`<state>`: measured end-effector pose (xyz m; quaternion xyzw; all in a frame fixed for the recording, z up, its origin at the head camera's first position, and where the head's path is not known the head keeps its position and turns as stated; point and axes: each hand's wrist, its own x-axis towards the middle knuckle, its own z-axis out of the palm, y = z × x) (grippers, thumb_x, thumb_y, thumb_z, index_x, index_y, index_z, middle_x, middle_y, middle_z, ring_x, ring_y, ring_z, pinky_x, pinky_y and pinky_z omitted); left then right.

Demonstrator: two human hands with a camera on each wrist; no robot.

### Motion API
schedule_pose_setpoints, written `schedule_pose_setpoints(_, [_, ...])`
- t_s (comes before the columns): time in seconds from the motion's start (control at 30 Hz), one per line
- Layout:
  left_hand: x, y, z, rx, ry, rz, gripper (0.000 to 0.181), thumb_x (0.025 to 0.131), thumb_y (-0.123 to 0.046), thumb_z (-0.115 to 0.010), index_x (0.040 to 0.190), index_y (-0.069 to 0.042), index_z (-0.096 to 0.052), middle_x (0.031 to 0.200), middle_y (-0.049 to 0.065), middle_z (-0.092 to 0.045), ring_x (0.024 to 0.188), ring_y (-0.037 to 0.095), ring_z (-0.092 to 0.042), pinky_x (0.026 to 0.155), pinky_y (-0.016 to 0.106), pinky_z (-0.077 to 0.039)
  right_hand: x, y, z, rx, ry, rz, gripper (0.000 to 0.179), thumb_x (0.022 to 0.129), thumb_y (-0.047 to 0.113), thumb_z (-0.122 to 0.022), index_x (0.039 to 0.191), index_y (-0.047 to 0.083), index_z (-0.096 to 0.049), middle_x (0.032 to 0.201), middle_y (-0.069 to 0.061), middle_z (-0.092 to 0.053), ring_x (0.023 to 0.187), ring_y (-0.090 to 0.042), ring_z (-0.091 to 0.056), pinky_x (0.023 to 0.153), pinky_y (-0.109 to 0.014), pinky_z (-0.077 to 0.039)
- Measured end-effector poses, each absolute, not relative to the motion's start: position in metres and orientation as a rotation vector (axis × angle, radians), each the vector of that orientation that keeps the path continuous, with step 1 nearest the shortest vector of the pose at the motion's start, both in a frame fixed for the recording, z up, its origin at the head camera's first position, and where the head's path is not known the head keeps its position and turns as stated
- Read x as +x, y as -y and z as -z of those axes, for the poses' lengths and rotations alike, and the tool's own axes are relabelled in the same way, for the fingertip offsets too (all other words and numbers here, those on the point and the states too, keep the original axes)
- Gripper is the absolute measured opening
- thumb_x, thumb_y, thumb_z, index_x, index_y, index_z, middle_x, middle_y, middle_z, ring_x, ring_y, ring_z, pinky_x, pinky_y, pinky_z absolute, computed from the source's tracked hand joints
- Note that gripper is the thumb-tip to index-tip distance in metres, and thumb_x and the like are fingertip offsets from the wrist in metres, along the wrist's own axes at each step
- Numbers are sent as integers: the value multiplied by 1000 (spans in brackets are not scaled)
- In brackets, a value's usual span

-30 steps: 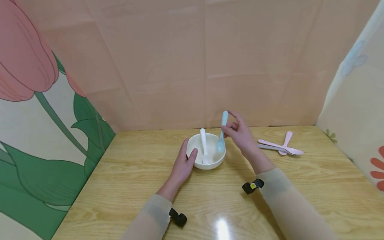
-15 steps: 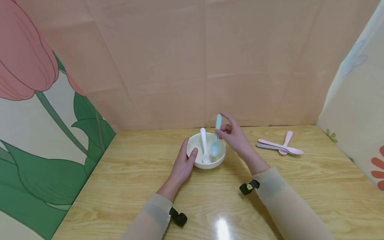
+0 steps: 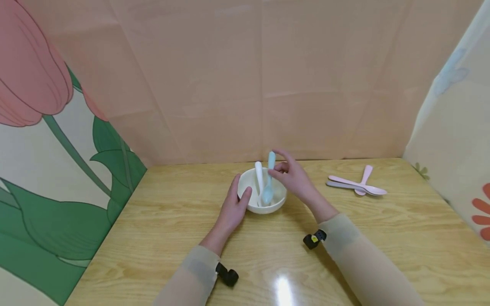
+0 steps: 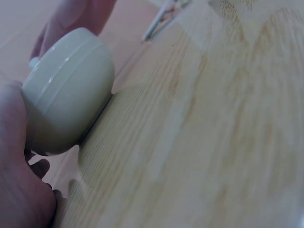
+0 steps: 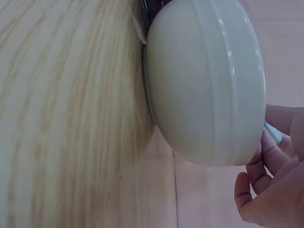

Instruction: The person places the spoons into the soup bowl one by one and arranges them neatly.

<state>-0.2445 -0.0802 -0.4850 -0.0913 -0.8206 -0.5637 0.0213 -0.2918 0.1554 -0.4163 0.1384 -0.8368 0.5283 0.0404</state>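
Observation:
A white bowl [image 3: 279, 198] stands on the wooden table, and my left hand [image 3: 231, 205] grips its left side with the thumb over the rim. Inside leans a white spoon [image 3: 258, 171], handle up past the far rim. My right hand [image 3: 294, 177] pinches the handle of a light blue spoon [image 3: 272, 160] between thumb and fingers. Its scoop is down in the bowl, overlapping the white spoon's lower end. From the right wrist view, the bowl's outer wall [image 5: 204, 90] hides most of the blue spoon; only a bit of its handle [image 5: 273, 133] shows by the fingers.
Right of the bowl lie two crossed pink spoons, one [image 3: 338, 179] over the other [image 3: 367, 172], with a grey utensil handle [image 3: 340, 185] beside them. A pinkish backdrop [image 3: 206, 106] rises behind the table [image 3: 160, 229], with printed panels on both sides.
My right hand has moved left and slightly down with the blue spoon, from the bowl's right side to beside the white spoon. My left hand has stayed on the bowl.

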Motion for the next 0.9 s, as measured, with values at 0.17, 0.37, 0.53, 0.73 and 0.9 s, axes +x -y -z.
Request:
schedule_pose_setpoints(0.17, [-245,80,485,-282,2543,1745,74,117,-52,-49,179,-26,-17,182,2,-23,166,23,-24,134,48,-22,-292,-154,420,455,2598,-1542,70,107,18,-77,168,23,-43,105,-11,-79,98,-28,-71,87,-42,-54])
schedule_pose_setpoints(0.37, [-245,79,484,-268,2550,1760,73,118,-48,-49,179,-24,-16,183,2,-22,166,24,-23,134,49,-22,-293,-153,424,457,2618,-1512,71,106,17,-78,168,22,-44,104,-9,-79,97,-26,-72,87,-42,-56])
schedule_pose_setpoints(0.53, [-245,78,484,-265,2547,1767,73,118,-49,-49,179,-27,-16,183,2,-22,166,25,-24,134,51,-22,-294,-151,426,454,2633,-1482,72,106,16,-78,168,22,-44,104,-9,-78,95,-25,-71,86,-42,-57])
schedule_pose_setpoints(0.73, [-245,79,484,-262,2550,1756,75,117,-53,-49,179,-26,-17,182,1,-23,166,24,-25,134,51,-23,-293,-150,426,457,2651,-1426,72,105,16,-79,168,22,-45,105,-10,-78,93,-27,-69,81,-41,-55])
schedule_pose_setpoints(0.9, [-244,79,483,-268,2549,1755,74,117,-51,-49,179,-26,-17,182,2,-24,166,24,-25,134,51,-23,-293,-148,428,447,2675,-1363,73,104,17,-81,168,21,-45,108,-10,-79,94,-27,-70,81,-41,-56])
